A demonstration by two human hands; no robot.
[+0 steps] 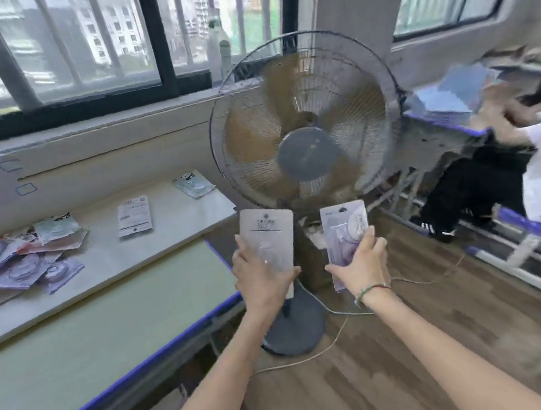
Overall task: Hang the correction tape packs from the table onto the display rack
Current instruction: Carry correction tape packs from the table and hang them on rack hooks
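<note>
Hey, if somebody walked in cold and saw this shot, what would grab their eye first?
Probably the big pedestal fan standing dead centre on the wood floor, its blades blurred. Right in front of it, the left hand holds a grey-backed correction tape pack and the right hand a purple correction tape pack, both upright. At far left, a heap of packs covers the table.

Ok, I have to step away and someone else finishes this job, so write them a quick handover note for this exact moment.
Left hand: grips a grey-backed pack, back side facing the camera.
Right hand: grips a purple correction tape pack, front side showing.
Both are held up in front of the standing fan.
On the table: a heap of packs at the left, plus three loose packs nearer the fan.
No display rack is in view and no hung packs show.
Left: hang these two, then the rest.
</note>
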